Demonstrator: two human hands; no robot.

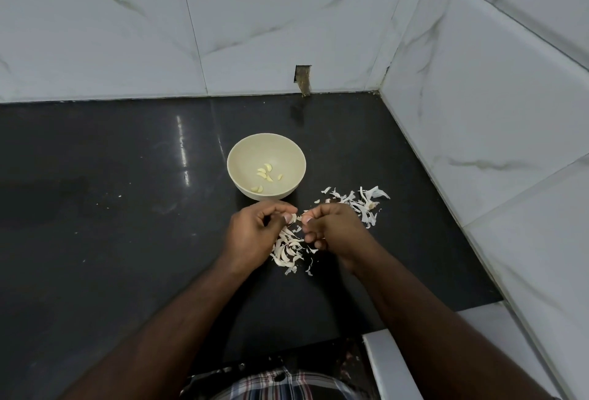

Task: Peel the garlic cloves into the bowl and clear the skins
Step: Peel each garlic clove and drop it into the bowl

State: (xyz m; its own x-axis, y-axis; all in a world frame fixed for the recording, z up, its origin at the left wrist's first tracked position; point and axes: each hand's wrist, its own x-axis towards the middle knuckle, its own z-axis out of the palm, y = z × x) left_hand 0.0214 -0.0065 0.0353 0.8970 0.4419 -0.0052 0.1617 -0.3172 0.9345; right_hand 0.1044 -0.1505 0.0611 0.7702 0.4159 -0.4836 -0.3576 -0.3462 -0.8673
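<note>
White marble-veined wall tiles [287, 17] close in the black glossy table [95, 240] on the far side and on the right, meeting in a corner at the upper right; the table's left half lies open and bare, and its near edge runs just in front of the person's checked garment [280, 383]. One cream bowl [242, 157] stands upright near the middle of the table, well away from both walls, with six peeled garlic cloves [265, 173] lying in its bottom, their curved long axes pointing different ways. Just in front of the bowl the left hand [251, 234] and the right hand [334, 230] meet, fingers curled, thumbs and forefingers together pinching one small garlic clove [296, 217] between them; it is too hidden to tell which way it points. Two heaps of papery skins lie on the table: one heap of skins [288, 250] directly under and between the hands, a second heap [360, 202] to the right of the bowl, behind the right hand, nearer the right wall. A few stray flakes [119, 196] sit to the left, apart from the rest
</note>
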